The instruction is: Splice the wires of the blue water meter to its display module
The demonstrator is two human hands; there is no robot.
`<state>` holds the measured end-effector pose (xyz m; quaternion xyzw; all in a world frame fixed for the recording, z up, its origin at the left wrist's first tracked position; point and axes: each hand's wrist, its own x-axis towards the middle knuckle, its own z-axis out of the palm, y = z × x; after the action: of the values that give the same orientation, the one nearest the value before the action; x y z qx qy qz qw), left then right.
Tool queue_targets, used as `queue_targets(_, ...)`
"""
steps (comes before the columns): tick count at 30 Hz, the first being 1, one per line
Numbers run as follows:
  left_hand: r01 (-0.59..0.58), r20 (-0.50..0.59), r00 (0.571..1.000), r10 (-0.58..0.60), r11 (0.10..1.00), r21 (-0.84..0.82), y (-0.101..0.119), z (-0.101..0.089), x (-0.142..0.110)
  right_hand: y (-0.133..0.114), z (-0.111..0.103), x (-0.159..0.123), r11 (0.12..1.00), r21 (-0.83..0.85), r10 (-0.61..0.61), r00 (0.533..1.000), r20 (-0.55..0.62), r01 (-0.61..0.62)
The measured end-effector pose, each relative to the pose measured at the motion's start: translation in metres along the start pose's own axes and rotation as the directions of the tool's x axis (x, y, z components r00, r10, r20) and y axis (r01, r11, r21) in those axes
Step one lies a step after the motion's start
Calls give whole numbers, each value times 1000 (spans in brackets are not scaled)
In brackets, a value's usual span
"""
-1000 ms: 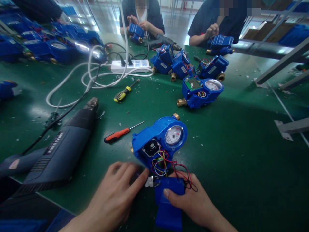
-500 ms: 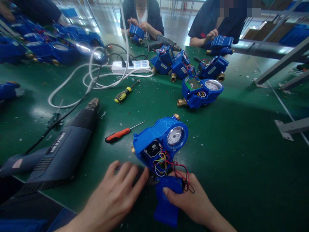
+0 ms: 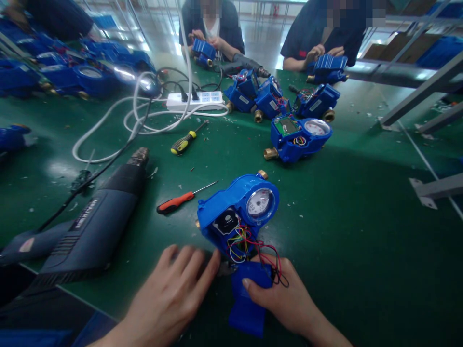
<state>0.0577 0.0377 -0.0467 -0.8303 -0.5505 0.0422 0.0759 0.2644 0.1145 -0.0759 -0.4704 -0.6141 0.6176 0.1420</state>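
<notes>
A blue water meter (image 3: 231,197) with a round dial and an open compartment lies before me, its thin coloured wires (image 3: 242,241) spilling out towards me. My right hand (image 3: 285,294) grips a blue plastic cover (image 3: 249,294), thumb on top, with red and black wires looping beside it. Left of the cover, my left hand (image 3: 173,289) is back-up with its fingers bent down, close to the meter's lower edge. A small greyish piece (image 3: 226,268) shows by its fingertips, too blurred to name; what the fingers hold is hidden.
A heat gun (image 3: 97,212) lies at left, with an orange screwdriver (image 3: 177,201) and a yellow screwdriver (image 3: 184,143) beyond. Further back are a power strip (image 3: 210,99), white cable and several meters (image 3: 300,137). Co-workers (image 3: 213,29) handle meters across the table. Metal legs (image 3: 434,190) stand at right.
The view has shifted very slightly, moving the things a little left in the picture. Both hands keep nearly the same pose. At the back right, more of a co-worker's second hand shows.
</notes>
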Motion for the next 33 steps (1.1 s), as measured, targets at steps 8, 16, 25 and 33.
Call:
queue_targets(8, 41, 47, 998, -40, 999, -29, 4, 2, -4, 6, 2, 1, 995, 99, 11, 998, 64, -17)
queue_targets(16, 92, 153, 986, -72, 987, -132, 3, 3, -5, 0, 1, -2, 991, 130, 26, 997, 79, -36)
queue_targets(25, 164, 259, 963, -71, 920, -355, -5, 2, -4, 4, 1, -1, 999, 34, -40, 994, 106, 37)
queue_targets(33, 229, 337, 940, -60, 842, -488, -10, 3, 0, 8, 1, -2, 998, -3, -64, 992, 107, 64)
